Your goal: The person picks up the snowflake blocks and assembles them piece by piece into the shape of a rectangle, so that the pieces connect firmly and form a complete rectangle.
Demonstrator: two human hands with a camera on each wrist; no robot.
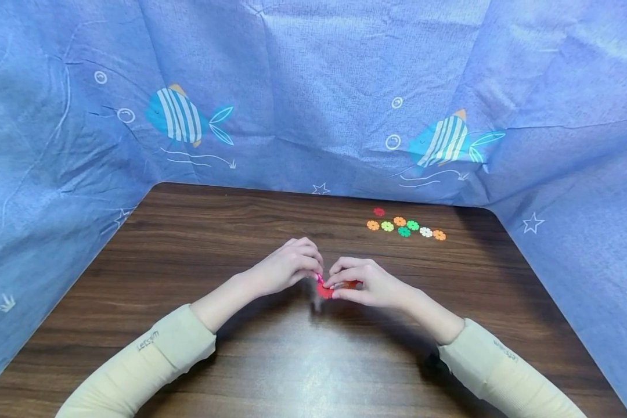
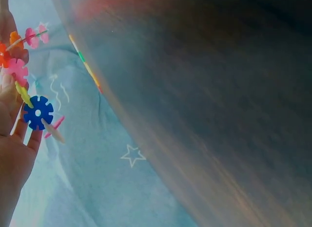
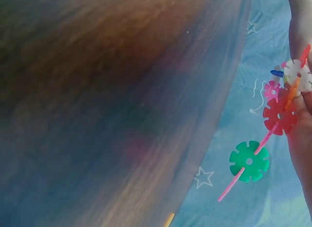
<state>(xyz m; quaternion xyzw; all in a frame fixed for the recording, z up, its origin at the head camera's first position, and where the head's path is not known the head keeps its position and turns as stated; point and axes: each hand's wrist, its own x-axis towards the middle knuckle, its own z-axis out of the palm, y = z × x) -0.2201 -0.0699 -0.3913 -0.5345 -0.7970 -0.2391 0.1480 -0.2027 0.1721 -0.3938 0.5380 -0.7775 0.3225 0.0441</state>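
Note:
Both hands meet over the middle of the table at a chain of slotted, flower-shaped plastic discs. My left hand (image 1: 292, 264) pinches the chain near a pink disc (image 1: 320, 278). From the other side, my right hand (image 1: 368, 284) holds it by a red disc (image 1: 324, 291). In the left wrist view the chain shows a blue disc (image 2: 44, 108), a pink disc (image 2: 17, 71) and yellow and orange pieces by the fingers. A green disc (image 3: 239, 156) with pink discs seen edge-on hangs at one end in the right wrist view, below a red disc (image 3: 273, 121) and a white disc (image 3: 291, 69).
Several loose discs, among them a red disc (image 1: 378, 212), a yellow disc (image 1: 387, 226) and a white disc (image 1: 425, 232), lie at the back right of the brown wooden table (image 1: 214, 215). A blue fish-print curtain (image 1: 313, 104) hangs behind and along both sides.

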